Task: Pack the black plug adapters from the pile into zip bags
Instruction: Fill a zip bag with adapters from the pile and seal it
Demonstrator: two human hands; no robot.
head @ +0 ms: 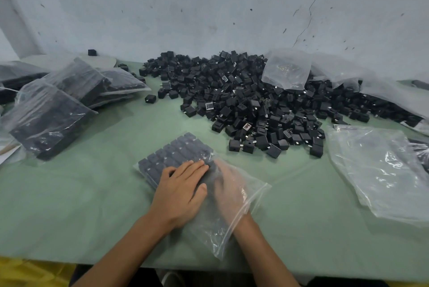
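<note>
Green table top (pixel 92 205) fills the near view. In the middle lies a clear zip bag (pixel 257 191) with rows of black plug adapters (pixel 176 152) packed inside. The left hand (pixel 181 193) lies flat on the bag, fingers straight, pressing the rows. The right hand (pixel 228 190) is inside the bag's mouth. It is blurry behind the plastic, so I cannot tell if it holds anything. The big pile (pixel 255 100) of loose adapters sits at 1 o'clock, partly hidden under a floppy plastic sheet (pixel 287 70). Full bags (pixel 53 119) lie at 9 o'clock, foggy and cut off. Empty bags (pixel 380 170) lie at 3 o'clock.
</note>
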